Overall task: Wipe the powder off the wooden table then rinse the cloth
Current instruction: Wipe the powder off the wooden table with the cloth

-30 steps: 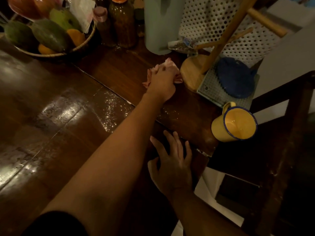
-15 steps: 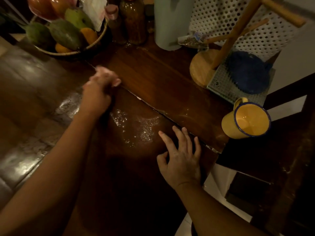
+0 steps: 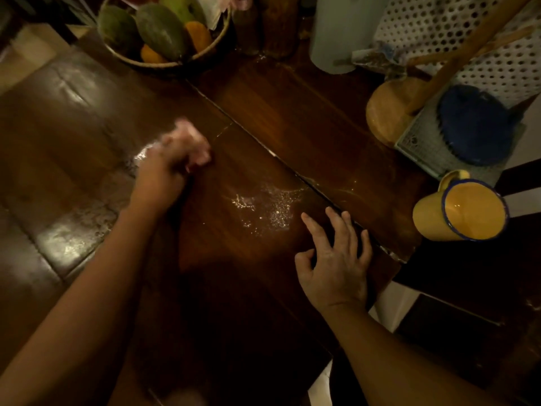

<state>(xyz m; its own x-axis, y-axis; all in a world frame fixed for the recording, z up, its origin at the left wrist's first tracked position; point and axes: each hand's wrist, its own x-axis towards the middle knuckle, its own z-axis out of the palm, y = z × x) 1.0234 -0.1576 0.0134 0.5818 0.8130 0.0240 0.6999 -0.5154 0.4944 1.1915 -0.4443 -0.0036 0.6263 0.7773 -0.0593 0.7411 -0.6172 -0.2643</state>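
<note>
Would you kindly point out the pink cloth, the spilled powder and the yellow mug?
pink cloth (image 3: 190, 142), head view, bunched top.
powder (image 3: 263, 206), head view, middle of patch.
yellow mug (image 3: 433, 218), head view, outer side wall.

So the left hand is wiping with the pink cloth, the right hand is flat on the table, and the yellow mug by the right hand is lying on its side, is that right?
Not quite. The head view shows the yellow mug standing upright near the table edge, not lying on its side. The rest holds: the left hand grips the pink cloth, and the right hand rests flat beside the powder.
</note>
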